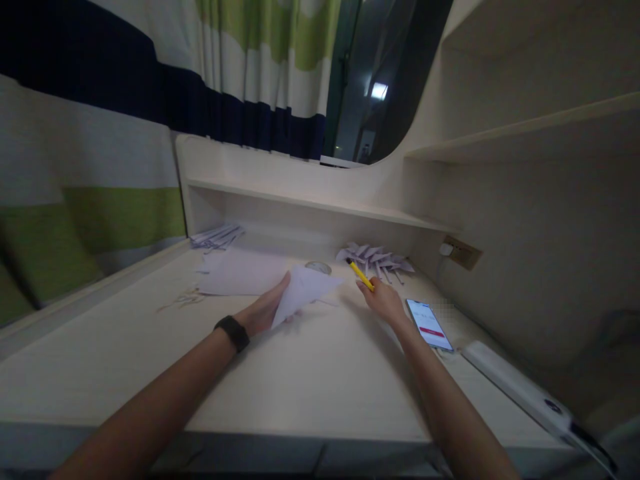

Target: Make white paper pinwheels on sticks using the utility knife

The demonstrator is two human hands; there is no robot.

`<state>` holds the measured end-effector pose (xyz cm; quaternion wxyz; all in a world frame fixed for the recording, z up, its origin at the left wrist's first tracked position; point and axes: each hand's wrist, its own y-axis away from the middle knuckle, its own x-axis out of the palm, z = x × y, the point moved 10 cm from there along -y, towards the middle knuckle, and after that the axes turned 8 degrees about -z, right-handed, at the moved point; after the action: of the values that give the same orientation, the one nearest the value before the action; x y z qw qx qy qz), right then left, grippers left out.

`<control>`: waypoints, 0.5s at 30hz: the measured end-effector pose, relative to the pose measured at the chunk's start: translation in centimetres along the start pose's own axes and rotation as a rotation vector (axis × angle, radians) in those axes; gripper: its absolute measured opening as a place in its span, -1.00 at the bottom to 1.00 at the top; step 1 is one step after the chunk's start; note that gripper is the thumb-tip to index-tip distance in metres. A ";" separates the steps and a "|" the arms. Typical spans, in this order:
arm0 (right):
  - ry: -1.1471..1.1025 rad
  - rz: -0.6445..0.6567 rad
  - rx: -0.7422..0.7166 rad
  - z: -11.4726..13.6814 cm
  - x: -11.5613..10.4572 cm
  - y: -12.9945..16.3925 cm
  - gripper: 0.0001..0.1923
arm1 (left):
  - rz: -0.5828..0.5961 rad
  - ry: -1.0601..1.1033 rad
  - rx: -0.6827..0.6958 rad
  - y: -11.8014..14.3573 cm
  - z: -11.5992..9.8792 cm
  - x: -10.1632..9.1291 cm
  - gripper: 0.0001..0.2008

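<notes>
Pale desk (310, 393); striped curtain (150, 100) behind.

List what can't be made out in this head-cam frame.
- Phone screen text, head view: too small and dim to read.
- Left hand fingers: partly hidden behind the folded paper it holds.
- Yellow pen lower end: hidden inside the right hand.
- White device at the desk's right edge: its dark end runs out of frame.
- Paper pieces at back: too small to count.
</notes>
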<state>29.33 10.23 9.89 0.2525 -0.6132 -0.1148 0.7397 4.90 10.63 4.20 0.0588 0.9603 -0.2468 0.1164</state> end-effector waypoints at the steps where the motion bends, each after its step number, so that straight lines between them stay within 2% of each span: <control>1: 0.004 -0.001 0.003 0.0 0.1 0.1 -0.58 | -0.007 -0.003 0.005 -0.1 0.0 -0.1 -0.32; 4: -0.069 -0.087 0.001 0.4 -0.9 0.1 -0.65 | -0.044 -0.016 0.025 -0.2 0.1 -0.3 -0.37; 8: -0.359 -0.251 -0.066 2.8 -3.3 1.2 -0.63 | -0.141 -0.080 0.085 0.1 -0.4 -0.2 -0.45; 10: -0.566 -0.171 -0.101 4.6 -2.7 2.1 -0.57 | -0.199 -0.099 0.115 0.2 -0.6 -0.1 -0.49; 12: -0.741 0.001 -0.078 6.3 -0.7 3.2 -0.53 | -0.235 -0.084 0.142 0.3 -0.6 0.1 -0.52; 13: -0.809 0.088 -0.065 7.1 0.3 3.8 -0.52 | -0.248 -0.075 0.154 0.2 -0.6 0.1 -0.53; 15: -0.894 0.177 -0.041 8.3 1.5 4.8 -0.54 | -0.283 -0.082 0.183 0.2 -0.5 0.2 -0.55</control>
<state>20.04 8.12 8.16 0.1015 -0.2459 -0.1744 0.9481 4.82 10.44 4.73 -0.0234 0.9907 -0.0998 0.0897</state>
